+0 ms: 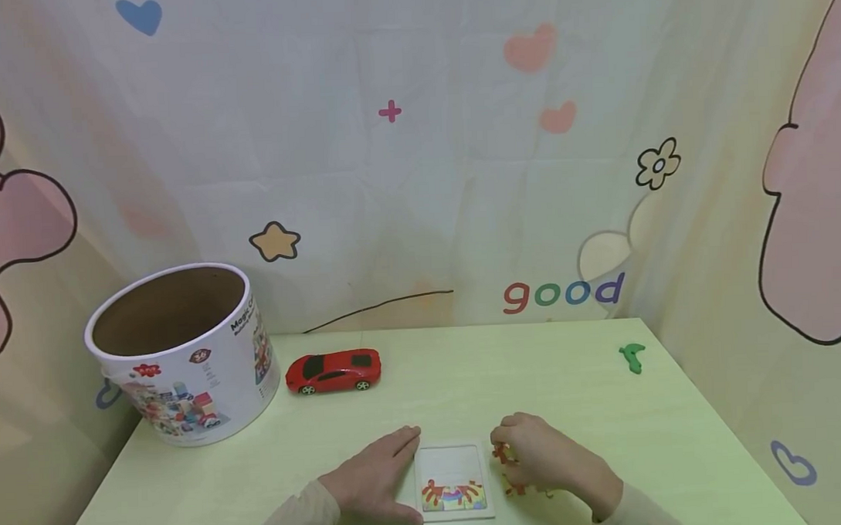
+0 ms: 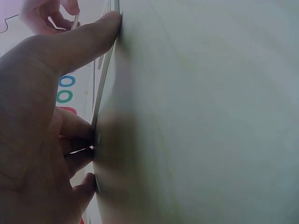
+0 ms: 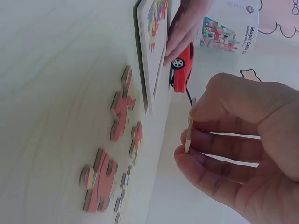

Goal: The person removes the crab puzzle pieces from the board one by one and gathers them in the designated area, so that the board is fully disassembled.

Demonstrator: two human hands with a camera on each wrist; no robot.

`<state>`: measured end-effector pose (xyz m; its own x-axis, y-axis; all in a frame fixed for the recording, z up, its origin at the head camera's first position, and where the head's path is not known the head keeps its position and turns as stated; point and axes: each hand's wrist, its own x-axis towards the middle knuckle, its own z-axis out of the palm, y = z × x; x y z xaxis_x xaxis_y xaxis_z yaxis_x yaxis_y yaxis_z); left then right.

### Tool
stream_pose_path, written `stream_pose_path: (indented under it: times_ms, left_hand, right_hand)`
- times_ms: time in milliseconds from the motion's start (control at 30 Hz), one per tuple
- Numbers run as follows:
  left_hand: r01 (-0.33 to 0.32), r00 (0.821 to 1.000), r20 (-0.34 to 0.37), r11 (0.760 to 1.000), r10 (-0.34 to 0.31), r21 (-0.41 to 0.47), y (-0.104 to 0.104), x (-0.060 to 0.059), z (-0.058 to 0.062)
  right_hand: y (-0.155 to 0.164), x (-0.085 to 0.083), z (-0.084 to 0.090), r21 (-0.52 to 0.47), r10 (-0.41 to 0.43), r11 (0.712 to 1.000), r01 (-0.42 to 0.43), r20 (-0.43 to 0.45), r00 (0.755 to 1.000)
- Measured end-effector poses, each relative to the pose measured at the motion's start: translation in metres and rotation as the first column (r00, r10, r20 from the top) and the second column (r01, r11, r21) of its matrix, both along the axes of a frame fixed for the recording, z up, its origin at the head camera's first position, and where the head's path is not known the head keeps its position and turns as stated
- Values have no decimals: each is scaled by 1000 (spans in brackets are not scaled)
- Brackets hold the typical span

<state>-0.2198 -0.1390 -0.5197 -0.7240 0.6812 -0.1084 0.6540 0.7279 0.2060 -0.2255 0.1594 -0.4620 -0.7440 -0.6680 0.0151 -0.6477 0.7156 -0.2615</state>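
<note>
Red car and cardboard tub behind hands: left flat beside puzzle board, right pinching puzzle piece.

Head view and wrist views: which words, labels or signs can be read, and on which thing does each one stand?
"good": printed in coloured letters on the backdrop curtain.
"Magic C...": black letters on the round toy tub, cut off at its edge; in the right wrist view it reads "Magic Color".
The smaller line under it and the round logos on the tub are too small to read.
The puzzle board shows pictures only, no words.
</note>
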Motion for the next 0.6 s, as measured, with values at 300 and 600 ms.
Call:
stream_pose_path:
  times_ms: [300, 600]
  left_hand:
    - [-1, 1000, 3, 1000, 1, 4, -1, 1, -1]
    - [8, 1000, -23, 1000, -8, -6, -1, 0, 1]
  right_hand:
    - [16, 2, -1, -17, -89, 996, 90, 70, 994]
    - [32, 4, -6, -70, -75, 995, 76, 24, 997]
